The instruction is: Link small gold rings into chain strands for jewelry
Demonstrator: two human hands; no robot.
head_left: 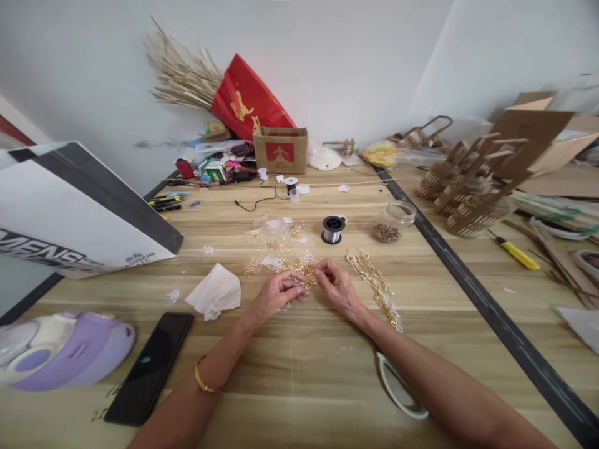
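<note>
My left hand (279,295) is over the table in front of a spread of small gold beads and findings (306,272), its fingers curled and pressed together. Just to its right, my right hand (337,288) pinches with thumb and forefinger at the edge of the same beads. Whatever either hand holds is too small to make out. Beyond the hands are small bags of parts (276,232) and a black spool of clear line (332,229). Gold and white beaded chains (377,285) lie right of my right hand.
A glass jar of beads (394,222) stands back right, near small woven baskets (477,199) and a yellow cutter (518,252). Left are a tissue (216,292), a phone (150,368), a purple-white device (75,350) and a large box (84,212). White-framed glasses (397,390) lie by my right forearm.
</note>
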